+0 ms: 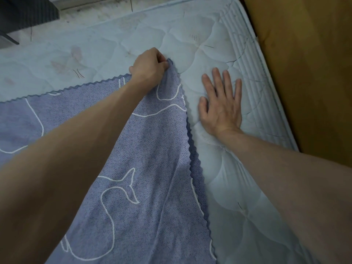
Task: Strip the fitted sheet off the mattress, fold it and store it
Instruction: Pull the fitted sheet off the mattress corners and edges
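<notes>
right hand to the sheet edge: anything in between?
Nothing visible. The right hand lies flat and open on the bare mattress, just beside the scalloped edge of the blue sheet, with only quilted mattress surface between them. The left hand already pinches the sheet's corner.

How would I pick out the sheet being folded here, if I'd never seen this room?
Find the pale quilted mattress that fills the view. On its near left lies the sheet, one corner pinched in the left hand, while the right hand lies flat on bare mattress. It alone is blue-purple, with white whale outlines and a scalloped edge.
</notes>
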